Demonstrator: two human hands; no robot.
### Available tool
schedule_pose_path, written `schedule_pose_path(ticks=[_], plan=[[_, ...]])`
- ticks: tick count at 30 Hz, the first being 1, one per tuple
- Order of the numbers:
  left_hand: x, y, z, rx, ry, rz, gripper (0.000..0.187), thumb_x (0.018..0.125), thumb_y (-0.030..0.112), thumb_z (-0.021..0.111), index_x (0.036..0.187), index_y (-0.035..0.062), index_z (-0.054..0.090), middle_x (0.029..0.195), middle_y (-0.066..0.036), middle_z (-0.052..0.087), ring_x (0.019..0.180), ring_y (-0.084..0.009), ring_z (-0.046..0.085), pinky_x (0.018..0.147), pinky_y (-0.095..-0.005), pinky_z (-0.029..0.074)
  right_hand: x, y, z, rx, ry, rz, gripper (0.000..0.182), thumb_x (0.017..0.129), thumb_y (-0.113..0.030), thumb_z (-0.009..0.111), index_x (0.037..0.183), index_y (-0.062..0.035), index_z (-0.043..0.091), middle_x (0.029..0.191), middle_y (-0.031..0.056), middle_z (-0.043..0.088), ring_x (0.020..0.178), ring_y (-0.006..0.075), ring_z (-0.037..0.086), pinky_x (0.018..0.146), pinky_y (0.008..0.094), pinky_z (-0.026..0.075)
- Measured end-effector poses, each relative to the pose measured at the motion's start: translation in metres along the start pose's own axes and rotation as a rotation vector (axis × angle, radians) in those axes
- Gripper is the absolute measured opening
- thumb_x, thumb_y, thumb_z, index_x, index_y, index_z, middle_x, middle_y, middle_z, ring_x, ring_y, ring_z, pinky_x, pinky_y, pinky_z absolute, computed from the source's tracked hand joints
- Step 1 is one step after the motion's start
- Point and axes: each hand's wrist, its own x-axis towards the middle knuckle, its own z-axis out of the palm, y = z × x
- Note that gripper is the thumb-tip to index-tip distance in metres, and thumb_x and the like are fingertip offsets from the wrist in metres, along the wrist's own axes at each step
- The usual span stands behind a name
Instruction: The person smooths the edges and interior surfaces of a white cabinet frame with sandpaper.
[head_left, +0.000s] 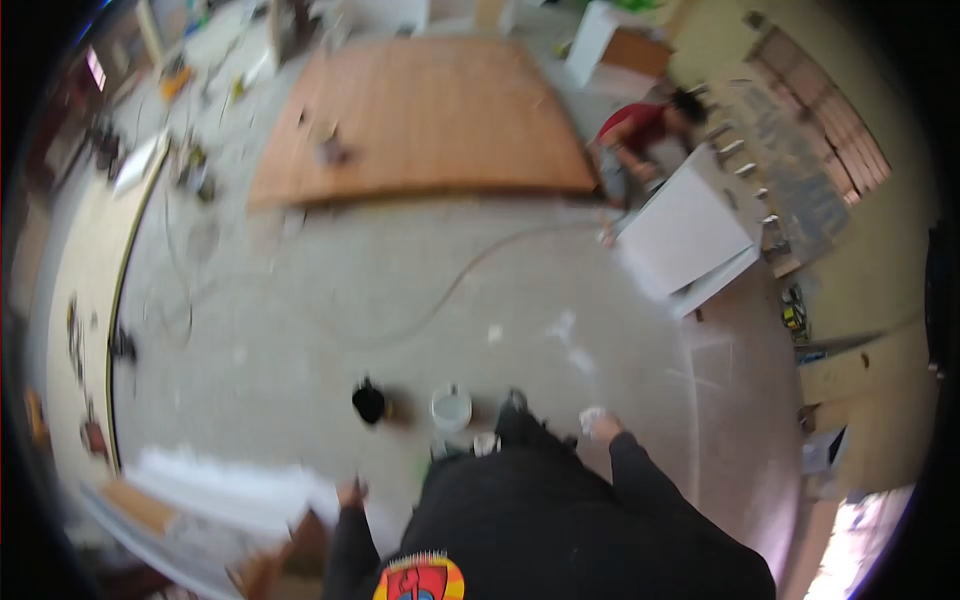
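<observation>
My left hand [351,492] is low at the left, beside the edge of a white-coated panel [235,490]; blur hides its fingers. Out to the right of my body, my right hand [606,429] grips a white crumpled wad [591,417], either cloth or paper. On the floor before my feet stand a black container [368,403] and a pale round bucket [451,409] with something whitish inside. A small white object [486,444] shows close to my legs.
A large wooden sheet [430,120] lies ahead. Another person [640,135] in a red shirt crouches by a white box-like piece [685,230]. A hose [460,275] crosses the floor. Along the left runs a long pale board [90,270] with tools on it.
</observation>
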Motion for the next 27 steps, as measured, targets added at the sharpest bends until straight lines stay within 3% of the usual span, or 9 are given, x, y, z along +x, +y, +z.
schedule_pose_path(ticks=[1,2,4,5,7,11,19,26,27], plan=[[0.001,0.019,-0.009,-0.827,-0.078,-0.377,0.044,0.082,0.027,0.068,0.118,0.0047,0.057,0.081,-0.013,0.063,0.072,-0.0274,0.063,0.065,-0.0409,0.052,-0.006,0.003,-0.001,0.256,0.052,0.015,0.01,0.076,-0.013,0.058,0.081,-0.0076,0.064,0.079,0.0133,0.063,0.07,0.0284,0.062,0.062,0.0394,0.05],[0.0,0.046,-0.03,-1.617,0.193,-0.82,0.04,0.086,0.024,0.066,0.115,-0.0016,0.057,0.078,-0.011,0.061,0.071,-0.0246,0.063,0.066,-0.0364,0.054,-0.007,0.004,-0.001,0.512,0.095,0.053,0.011,0.076,-0.01,0.058,0.084,-0.007,0.064,0.078,0.0114,0.064,0.067,0.0251,0.062,0.06,0.0373,0.05],[-0.008,0.067,-0.062,-1.593,0.09,-0.74,0.039,0.089,0.026,0.063,0.112,-0.0043,0.056,0.088,-0.012,0.065,0.079,-0.0215,0.066,0.059,-0.0285,0.052,-0.015,-0.03,-0.054,1.22,-0.051,0.766,0.011,0.079,-0.006,0.057,0.085,-0.0057,0.065,0.076,0.0075,0.064,0.065,0.0176,0.062,0.058,0.0322,0.049],[-0.014,0.086,-0.091,-1.57,0.055,-0.805,0.037,0.09,0.026,0.061,0.114,-0.0027,0.057,0.09,-0.01,0.065,0.074,-0.0168,0.064,0.056,-0.0252,0.048,-0.023,-0.032,-0.05,1.204,-0.122,0.772,0.011,0.079,-0.006,0.057,0.085,-0.0057,0.065,0.076,0.0075,0.064,0.065,0.0176,0.062,0.058,0.0322,0.049],[-0.03,0.096,-0.089,-1.548,0.034,-0.764,0.036,0.092,0.026,0.059,0.115,-0.0007,0.057,0.092,-0.01,0.066,0.071,-0.015,0.063,0.054,-0.0239,0.046,-0.036,-0.027,-0.048,1.064,-0.063,0.51,0.011,0.082,-0.006,0.057,0.089,-0.0034,0.065,0.078,0.0049,0.063,0.067,0.0132,0.061,0.059,0.0281,0.05],[-0.07,0.098,-0.063,-1.428,-0.103,-0.813,0.036,0.092,0.027,0.058,0.116,0.0004,0.057,0.093,-0.009,0.066,0.072,-0.0155,0.063,0.055,-0.0237,0.045,-0.048,-0.044,-0.065,1.128,-0.192,0.823,0.013,0.086,-0.009,0.057,0.092,-0.0011,0.065,0.081,0.006,0.064,0.069,0.0149,0.062,0.063,0.0277,0.051],[-0.144,0.077,-0.032,-1.347,-0.233,-1.092,0.036,0.094,0.028,0.056,0.118,0.0022,0.056,0.092,-0.009,0.065,0.073,-0.0166,0.064,0.054,-0.0259,0.045,-0.033,-0.065,-0.093,1.038,-0.175,0.714,0.017,0.09,-0.012,0.055,0.096,0.0003,0.065,0.085,0.0076,0.065,0.073,0.0144,0.062,0.063,0.0269,0.05],[-0.124,0.084,-0.045,-1.387,-0.122,-1.072,0.035,0.094,0.029,0.057,0.117,0.0028,0.057,0.091,-0.008,0.065,0.073,-0.0149,0.064,0.055,-0.0252,0.046,-0.016,-0.063,-0.1,0.962,-0.184,0.579,0.017,0.092,-0.016,0.054,0.103,-0.0068,0.063,0.088,0.0032,0.064,0.07,0.0112,0.062,0.061,0.0239,0.045],[-0.117,0.087,-0.049,-1.419,-0.121,-1.012,0.036,0.093,0.03,0.057,0.118,0.0043,0.056,0.094,-0.008,0.065,0.078,-0.0152,0.063,0.062,-0.0262,0.046,-0.015,-0.059,-0.098,0.962,-0.19,0.576,0.017,0.092,-0.016,0.054,0.103,-0.0072,0.063,0.088,0.0031,0.064,0.071,0.0111,0.062,0.061,0.0238,0.045]])
